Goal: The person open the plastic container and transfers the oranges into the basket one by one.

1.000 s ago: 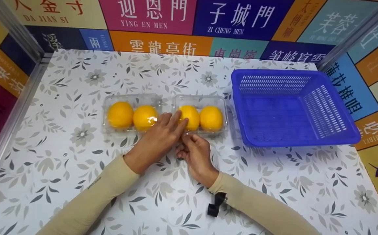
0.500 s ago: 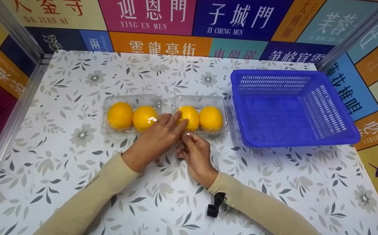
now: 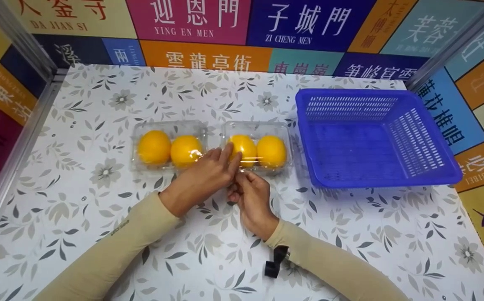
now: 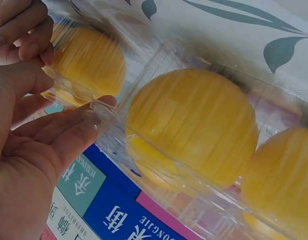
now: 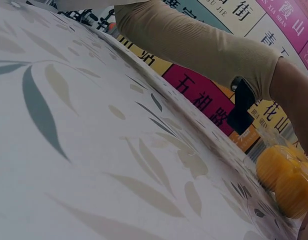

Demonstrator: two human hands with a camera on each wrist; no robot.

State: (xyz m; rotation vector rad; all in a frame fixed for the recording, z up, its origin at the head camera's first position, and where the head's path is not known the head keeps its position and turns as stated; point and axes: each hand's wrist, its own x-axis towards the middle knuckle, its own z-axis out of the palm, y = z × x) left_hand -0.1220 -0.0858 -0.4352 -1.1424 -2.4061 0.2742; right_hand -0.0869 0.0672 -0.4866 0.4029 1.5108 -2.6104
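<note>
Two clear plastic clamshell boxes stand side by side, each with two oranges inside. My left hand (image 3: 202, 179) reaches across to the right clamshell box (image 3: 258, 128), its fingers over the left end of the lid and its thumb down at the front edge. At that same front left corner, my right hand (image 3: 255, 202) pinches the box's edge with thumb and fingertips. In the left wrist view both hands' fingertips meet beside an orange (image 4: 91, 60). The left clamshell box (image 3: 168, 124) lies right under the left hand's outer fingers.
A blue plastic basket (image 3: 315, 177) with slotted walls stands to the right of the boxes. White floral cloth (image 3: 99, 234) covers the table. Panels with large lettering (image 3: 191, 23) rise at the back and sides. A black strap (image 3: 279, 257) hangs from the right wrist.
The left hand shifts slightly right and its wrist turns a little. The right box's oranges move very slightly right, and the glare on its lid changes. The right hand stays nearly still.
</note>
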